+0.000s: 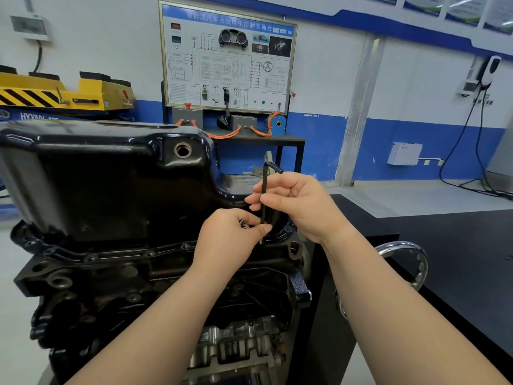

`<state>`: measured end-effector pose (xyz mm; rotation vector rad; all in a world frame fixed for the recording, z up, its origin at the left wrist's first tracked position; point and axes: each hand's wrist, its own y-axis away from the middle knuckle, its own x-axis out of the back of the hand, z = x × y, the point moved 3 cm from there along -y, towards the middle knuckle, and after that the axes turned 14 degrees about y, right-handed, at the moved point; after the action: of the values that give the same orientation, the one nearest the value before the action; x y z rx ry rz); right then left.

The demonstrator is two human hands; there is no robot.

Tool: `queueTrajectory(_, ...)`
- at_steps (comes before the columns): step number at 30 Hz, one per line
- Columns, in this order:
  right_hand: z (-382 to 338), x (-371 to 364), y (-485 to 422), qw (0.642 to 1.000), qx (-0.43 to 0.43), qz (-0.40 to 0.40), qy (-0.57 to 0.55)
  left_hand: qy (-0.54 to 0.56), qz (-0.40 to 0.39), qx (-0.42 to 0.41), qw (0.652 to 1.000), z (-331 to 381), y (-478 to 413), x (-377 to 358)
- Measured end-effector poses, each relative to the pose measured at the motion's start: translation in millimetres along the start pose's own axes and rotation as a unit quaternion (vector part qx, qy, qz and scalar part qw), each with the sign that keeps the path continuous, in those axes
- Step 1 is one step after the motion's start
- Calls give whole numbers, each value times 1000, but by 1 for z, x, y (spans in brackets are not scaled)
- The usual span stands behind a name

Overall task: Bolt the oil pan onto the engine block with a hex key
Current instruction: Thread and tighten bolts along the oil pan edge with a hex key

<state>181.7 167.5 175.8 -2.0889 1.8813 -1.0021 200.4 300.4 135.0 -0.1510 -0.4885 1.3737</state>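
Note:
The glossy black oil pan [111, 173] sits on top of the dark engine block [116, 284]. A black L-shaped hex key [264, 187] stands upright over the pan's right flange, short arm at the top. My right hand [299, 204] pinches its long shaft between thumb and fingers. My left hand [230, 237] pinches the key's lower end, where a bolt [261, 240] sits at the flange; a silvery bolt end shows between its fingers. Several bolts line the front flange [150, 252].
A chrome handwheel [416, 262] of the engine stand sticks out on the right, beside a black bench top [458, 245]. Behind stand a training panel [227, 59] on a table and a yellow lift [63, 90] at the left.

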Motion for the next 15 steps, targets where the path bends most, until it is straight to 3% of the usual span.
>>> queueTrajectory(15,0,2,3,999,2,38,17,-4,1,6,1000,0,2,1)
